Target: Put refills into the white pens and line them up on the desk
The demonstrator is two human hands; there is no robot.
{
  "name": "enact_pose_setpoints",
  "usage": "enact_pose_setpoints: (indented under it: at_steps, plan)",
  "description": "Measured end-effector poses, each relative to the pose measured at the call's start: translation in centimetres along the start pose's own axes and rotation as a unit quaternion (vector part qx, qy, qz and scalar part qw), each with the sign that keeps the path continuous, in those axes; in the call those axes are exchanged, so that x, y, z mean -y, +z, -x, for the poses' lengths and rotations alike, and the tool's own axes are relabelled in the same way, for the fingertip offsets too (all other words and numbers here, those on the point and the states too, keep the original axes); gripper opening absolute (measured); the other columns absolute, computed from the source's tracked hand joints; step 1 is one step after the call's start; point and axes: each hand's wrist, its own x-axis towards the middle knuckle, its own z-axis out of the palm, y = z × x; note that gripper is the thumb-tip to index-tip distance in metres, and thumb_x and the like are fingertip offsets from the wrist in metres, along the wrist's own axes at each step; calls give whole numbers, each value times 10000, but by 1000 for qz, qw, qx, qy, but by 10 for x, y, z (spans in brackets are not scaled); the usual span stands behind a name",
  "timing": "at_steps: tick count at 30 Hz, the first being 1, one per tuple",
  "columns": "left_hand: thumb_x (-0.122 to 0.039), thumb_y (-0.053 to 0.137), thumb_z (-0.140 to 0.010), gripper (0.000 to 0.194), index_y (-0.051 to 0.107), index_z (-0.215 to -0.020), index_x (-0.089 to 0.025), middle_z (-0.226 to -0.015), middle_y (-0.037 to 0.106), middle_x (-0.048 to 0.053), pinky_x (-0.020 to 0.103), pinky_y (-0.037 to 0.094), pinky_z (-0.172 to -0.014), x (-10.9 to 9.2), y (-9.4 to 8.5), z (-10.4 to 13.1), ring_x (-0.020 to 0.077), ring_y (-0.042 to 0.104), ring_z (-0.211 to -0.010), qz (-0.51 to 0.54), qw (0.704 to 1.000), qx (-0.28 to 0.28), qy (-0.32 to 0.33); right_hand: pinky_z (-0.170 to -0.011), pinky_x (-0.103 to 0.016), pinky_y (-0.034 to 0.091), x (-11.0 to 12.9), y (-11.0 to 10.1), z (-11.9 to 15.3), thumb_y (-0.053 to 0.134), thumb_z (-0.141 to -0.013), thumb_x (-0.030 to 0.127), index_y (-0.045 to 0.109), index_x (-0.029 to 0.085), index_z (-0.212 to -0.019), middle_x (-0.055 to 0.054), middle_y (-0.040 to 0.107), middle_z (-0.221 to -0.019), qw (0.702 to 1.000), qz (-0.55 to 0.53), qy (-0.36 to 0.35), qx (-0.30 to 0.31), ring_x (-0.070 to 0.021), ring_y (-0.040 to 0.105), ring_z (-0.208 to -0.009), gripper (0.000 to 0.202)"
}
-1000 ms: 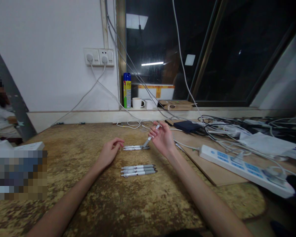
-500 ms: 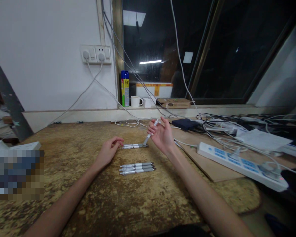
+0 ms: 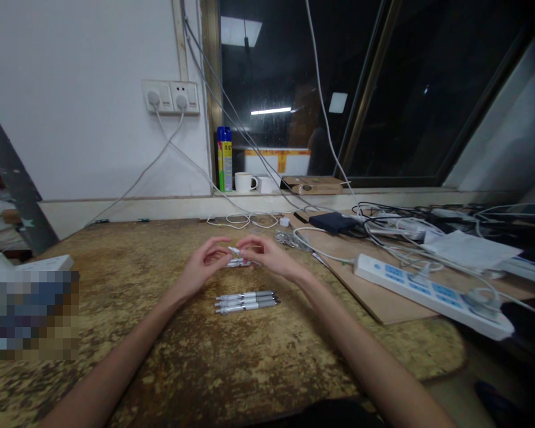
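My left hand [image 3: 201, 264] and my right hand [image 3: 270, 257] meet above the table, fingertips facing each other. Between them is a short white length of a pen [image 3: 234, 251]; my right thumb and fingers pinch it, and my left fingertips close on its other end. Much of this pen is hidden by the fingers. Just below the hands another white pen [image 3: 237, 262] lies flat, partly covered. Nearer to me, several white and grey pens [image 3: 246, 301] lie side by side in a row, their grey ends to the right.
The worn wooden table [image 3: 169, 368] spreads around. At right, a white power strip [image 3: 432, 294] rests by a brown board [image 3: 383, 297], with tangled cables and a dark flat box [image 3: 332, 222] behind. A mug [image 3: 245, 182] and a spray can [image 3: 224, 159] stand on the sill.
My right hand has come down and left with the pen, from an upright hold to one beside my left hand. My left hand has shifted slightly right and up to meet it.
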Motion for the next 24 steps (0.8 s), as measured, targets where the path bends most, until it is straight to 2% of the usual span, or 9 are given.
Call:
enact_pose_setpoints:
  at_steps: [3, 5, 7, 10, 13, 16, 21, 24]
  plan:
    - [-406, 660, -894, 273, 686, -1064, -194, -1055, 729, 80, 350, 510, -899, 2, 1, 0, 229, 672, -977, -29, 999, 12, 8, -587, -245, 500, -7, 6, 1, 719, -865, 401, 713, 207, -972, -27, 681, -866, 999, 31, 10, 34, -137, 605, -686, 221]
    - [-434, 650, -887, 264, 714, -968, -191, -999, 733, 82, 354, 520, -870, 5, -2, -1, 234, 667, -930, -56, 998, 9, 1, -565, -243, 485, -12, 3, 2, 689, -884, 446, 707, 201, -967, -25, 674, -835, 998, 47, 20, 37, -131, 594, -643, 259]
    - [-451, 659, -866, 275, 726, -935, -193, -950, 740, 80, 350, 528, -827, 7, -8, -1, 235, 667, -882, -72, 997, 13, -19, -534, -231, 451, -16, -7, 5, 666, -893, 477, 706, 194, -930, -14, 660, -791, 996, 78, 30, 35, -126, 569, -609, 288]
    - [-442, 695, -823, 255, 749, -906, -207, -905, 763, 73, 335, 530, -778, 5, -17, 0, 237, 681, -843, -74, 993, 67, -56, -531, -220, 408, -22, -26, 12, 640, -907, 447, 713, 180, -825, 15, 621, -669, 982, 171, 41, 66, -120, 528, -579, 289]
    - [-412, 728, -788, 219, 780, -890, -225, -862, 781, 61, 314, 525, -726, 3, -24, 4, 226, 690, -787, -82, 981, 153, -89, -588, -248, 446, -27, -40, 21, 667, -875, 399, 748, 184, -906, -5, 691, -739, 971, 204, 60, 111, -145, 579, -632, 232]
    - [-409, 730, -788, 218, 801, -890, -229, -842, 785, 59, 296, 506, -669, 3, -28, 6, 212, 681, -725, -97, 968, 208, -99, -654, -279, 483, -29, -41, 29, 672, -867, 404, 767, 181, -914, -36, 738, -818, 964, 213, 61, 145, -175, 623, -713, 247]
    - [-445, 717, -813, 251, 818, -918, -242, -836, 780, 53, 259, 458, -599, 2, -32, 7, 198, 662, -705, -144, 957, 236, -89, -647, -274, 480, -28, -34, 35, 638, -892, 454, 761, 172, -919, -50, 731, -845, 961, 209, 61, 168, -178, 616, -733, 309]
    - [-443, 741, -787, 239, 826, -898, -249, -815, 779, 55, 262, 470, -600, 1, -33, 8, 212, 672, -715, -133, 957, 241, -93, -649, -273, 472, -28, -33, 36, 641, -890, 446, 761, 170, -908, -52, 723, -840, 958, 216, 58, 178, -175, 605, -729, 302]
